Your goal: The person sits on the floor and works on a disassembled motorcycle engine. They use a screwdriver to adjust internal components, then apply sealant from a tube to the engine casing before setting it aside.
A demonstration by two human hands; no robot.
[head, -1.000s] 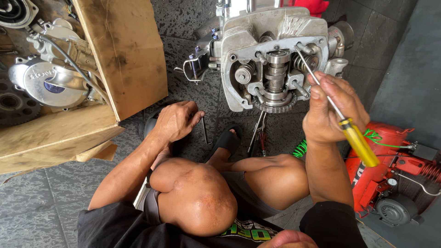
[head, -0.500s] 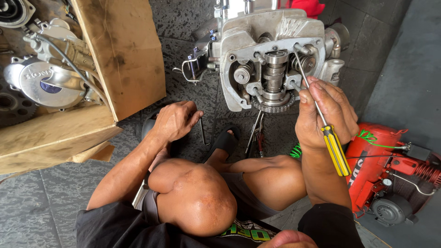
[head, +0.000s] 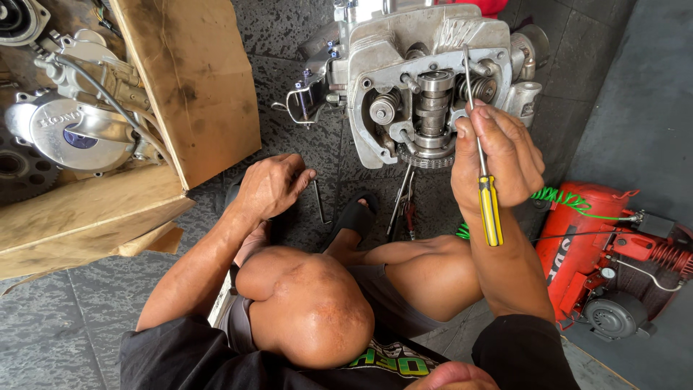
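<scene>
Right hand (head: 498,155) closed around a screwdriver (head: 482,166) with a yellow handle, gripped on the metal shaft just above the handle, thumb and fingers wrapped tight. Shaft angled up, tip resting among the exposed parts of a grey engine (head: 426,79) standing on the dark stone floor (head: 289,43), close to the camshaft (head: 433,108) at the centre of the open head. Yellow handle hanging below the fist, over the wrist.

Left hand (head: 271,184) down on the floor, fingers loosely curled, knuckles up, just beside a thin L-shaped metal key (head: 318,198); contact with the key impossible to judge. Bent bare knees (head: 317,310) between the two arms, a foot in a black sandal (head: 354,217) near the engine's base.

On the left, a worn cardboard box (head: 188,79) holding another silver engine case (head: 72,123). On the right, a red air compressor (head: 613,253) with a green coiled hose (head: 556,196), well apart from the left hand.
</scene>
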